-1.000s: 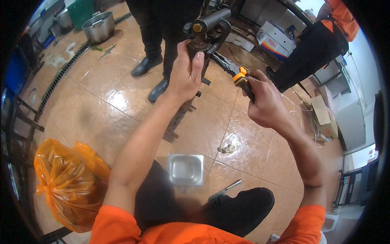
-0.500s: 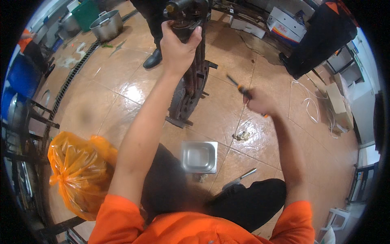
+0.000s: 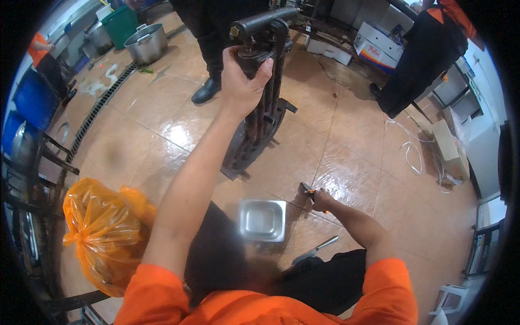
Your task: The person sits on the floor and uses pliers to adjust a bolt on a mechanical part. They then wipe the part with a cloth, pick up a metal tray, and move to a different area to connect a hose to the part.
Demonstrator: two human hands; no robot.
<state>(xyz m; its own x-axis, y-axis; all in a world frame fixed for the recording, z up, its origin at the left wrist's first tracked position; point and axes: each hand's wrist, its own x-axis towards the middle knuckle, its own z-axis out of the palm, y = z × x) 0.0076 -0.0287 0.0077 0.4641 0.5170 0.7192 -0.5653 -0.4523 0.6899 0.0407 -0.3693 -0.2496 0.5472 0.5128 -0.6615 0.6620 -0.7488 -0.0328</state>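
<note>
Presently, from my distant seat, I have the left hand wrapped around the dark metal stand, just under its thick crossbar; the stand rises beyond the steel pan. My right hand grips an orange-and-black tool low over the tiled floor, just right of the pan and slightly beyond it; the view there is small and dim, so I can't tell whether the tool touches down. I judge the step in hand to be steadying the stand while the tool sits low, apart from it. The next move probably calls for a firm left hold and a tool path clear of the pan and the knife to its near right.
</note>
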